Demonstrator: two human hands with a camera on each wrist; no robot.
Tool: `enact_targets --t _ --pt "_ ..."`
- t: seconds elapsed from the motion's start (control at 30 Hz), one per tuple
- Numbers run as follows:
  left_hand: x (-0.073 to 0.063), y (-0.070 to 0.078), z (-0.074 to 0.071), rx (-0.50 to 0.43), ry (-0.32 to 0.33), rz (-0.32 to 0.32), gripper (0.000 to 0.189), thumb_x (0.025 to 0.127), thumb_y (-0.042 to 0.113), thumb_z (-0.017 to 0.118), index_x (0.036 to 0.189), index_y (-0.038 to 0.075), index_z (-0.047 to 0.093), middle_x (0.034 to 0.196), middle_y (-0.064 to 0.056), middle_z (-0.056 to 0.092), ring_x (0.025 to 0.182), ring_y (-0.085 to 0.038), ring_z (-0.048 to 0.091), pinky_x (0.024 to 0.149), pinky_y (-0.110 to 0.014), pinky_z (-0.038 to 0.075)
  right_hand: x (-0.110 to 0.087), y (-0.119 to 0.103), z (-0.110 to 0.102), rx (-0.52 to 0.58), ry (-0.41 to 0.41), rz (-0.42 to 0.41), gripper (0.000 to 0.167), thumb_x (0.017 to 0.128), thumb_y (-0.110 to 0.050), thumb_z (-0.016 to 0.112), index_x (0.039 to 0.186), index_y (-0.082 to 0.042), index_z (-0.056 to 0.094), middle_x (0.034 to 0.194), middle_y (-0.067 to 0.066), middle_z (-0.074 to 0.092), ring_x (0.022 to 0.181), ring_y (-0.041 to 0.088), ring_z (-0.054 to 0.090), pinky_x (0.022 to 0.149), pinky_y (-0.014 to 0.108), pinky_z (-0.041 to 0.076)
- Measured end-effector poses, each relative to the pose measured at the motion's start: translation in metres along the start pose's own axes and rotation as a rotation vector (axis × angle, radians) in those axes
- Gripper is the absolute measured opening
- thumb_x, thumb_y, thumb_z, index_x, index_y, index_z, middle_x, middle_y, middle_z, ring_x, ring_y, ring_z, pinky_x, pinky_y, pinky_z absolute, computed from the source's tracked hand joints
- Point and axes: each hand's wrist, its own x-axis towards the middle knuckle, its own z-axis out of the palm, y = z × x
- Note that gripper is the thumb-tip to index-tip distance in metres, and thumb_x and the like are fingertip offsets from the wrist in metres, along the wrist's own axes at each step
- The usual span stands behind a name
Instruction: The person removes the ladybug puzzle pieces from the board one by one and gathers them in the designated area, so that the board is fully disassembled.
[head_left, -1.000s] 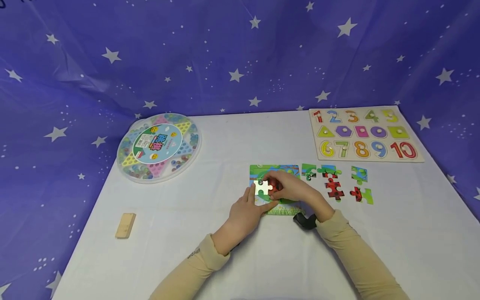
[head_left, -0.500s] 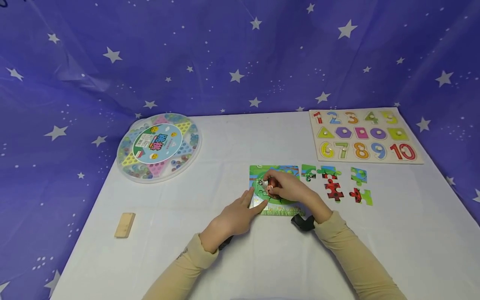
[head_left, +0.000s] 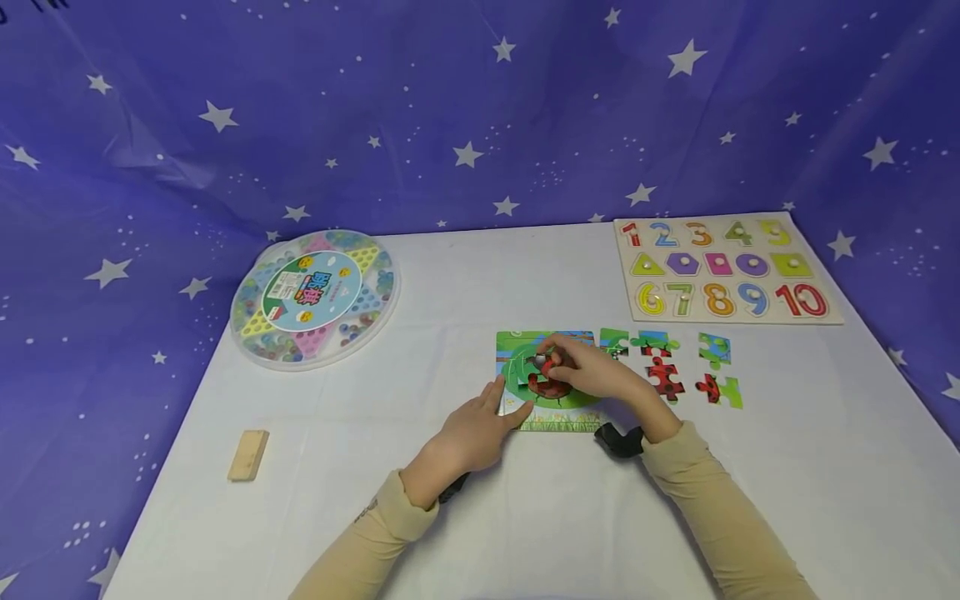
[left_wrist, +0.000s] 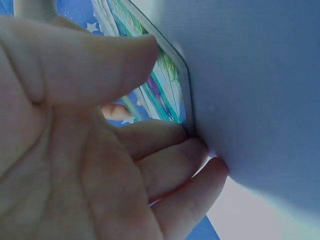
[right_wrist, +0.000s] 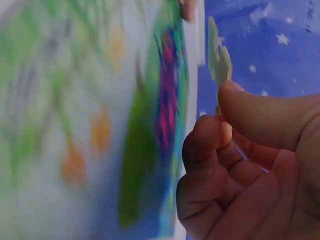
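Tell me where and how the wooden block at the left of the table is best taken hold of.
Grip the wooden block across its two long side faces, coming straight down from above. It lies flat on the white table, its length running roughly toward and away from the person, with bare cloth on every side. The narrow width probably suits a thumb-and-finger pinch, and its low profile leaves little to catch from the side.

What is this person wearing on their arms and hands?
Both hands, left and right, are bare, without gloves. Long beige sleeves cover both arms to the wrists; the left cuff has small dark lettering. A black camera mount sits at each wrist.
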Motion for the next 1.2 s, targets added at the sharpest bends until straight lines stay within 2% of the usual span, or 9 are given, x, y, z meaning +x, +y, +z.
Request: enact_targets --t 0.13,0.27,0.4,0.5,0.67,1.03,1.2 --pt "-0.001 0.0 -0.001 0.005 0.01 -0.002 0.059 0.089 0.01 0.054 0.141 0.03 0.033 0.146 -0.023 0.014 0.133 -0.03 0.021 0.102 -0.033 0.027 -0.015 0.009 -0.018 0.081 0.025 0.008 0.025 0.09 -0.01 0.056 0.114 -0.004 0.052 0.087 0.008 0.049 0.065 0.018 0.045 0.058 0.031 0.038" --pt "-0.001 0.0 0.0 0.009 0.029 0.004 0.059 0.088 0.009 0.053 0.14 0.029 0.035 0.145 -0.024 0.016 0.132 -0.03 0.022 0.101 -0.033 0.028 -0.04 0.022 -0.04 0.114 0.047 0.046 0.027 0.089 -0.011 0.058 0.114 -0.003 0.052 0.089 0.009 0.049 0.068 0.019 0.048 0.058 0.029 0.039" --pt "-0.002 0.0 0.0 0.0 0.034 0.001 0.058 0.089 0.009 0.053 0.14 0.029 0.036 0.145 -0.023 0.016 0.132 -0.03 0.022 0.101 -0.034 0.029 -0.063 0.034 -0.057 0.117 0.024 0.116 0.029 0.087 -0.012 0.062 0.112 -0.001 0.052 0.089 0.009 0.05 0.07 0.018 0.049 0.057 0.027 0.041" --pt "-0.003 0.0 -0.001 -0.015 0.037 -0.005 0.055 0.09 0.01 0.051 0.14 0.029 0.036 0.145 -0.023 0.016 0.132 -0.03 0.022 0.101 -0.035 0.029 -0.073 0.04 -0.066 0.133 -0.013 0.159 0.031 0.084 -0.014 0.066 0.109 -0.001 0.054 0.086 0.01 0.05 0.071 0.019 0.048 0.057 0.026 0.04" --pt "-0.003 -0.001 -0.001 -0.022 0.056 0.0 0.048 0.094 0.016 0.048 0.139 0.028 0.038 0.145 -0.024 0.018 0.132 -0.031 0.024 0.1 -0.035 0.03 -0.077 0.044 -0.069 0.117 -0.036 0.174 0.03 0.081 -0.015 0.069 0.105 -0.003 0.056 0.082 0.009 0.047 0.072 0.021 0.044 0.057 0.026 0.038" --pt "-0.001 0.0 0.0 -0.016 0.066 0.004 0.047 0.095 0.019 0.047 0.139 0.029 0.038 0.144 -0.024 0.019 0.131 -0.031 0.025 0.099 -0.034 0.031 -0.076 0.044 -0.066 0.055 0.003 0.211 0.036 0.08 -0.015 0.07 0.109 0.0 0.054 0.085 0.012 0.046 0.071 0.02 0.042 0.057 0.026 0.035" --pt "-0.002 0.0 0.0 -0.017 0.072 0.01 0.047 0.094 0.02 0.049 0.139 0.029 0.038 0.144 -0.024 0.019 0.131 -0.03 0.025 0.099 -0.034 0.032 -0.072 0.039 -0.057 0.004 0.017 0.166 0.037 0.078 -0.015 0.072 0.108 -0.001 0.056 0.09 0.011 0.05 0.069 0.019 0.043 0.058 0.025 0.038"
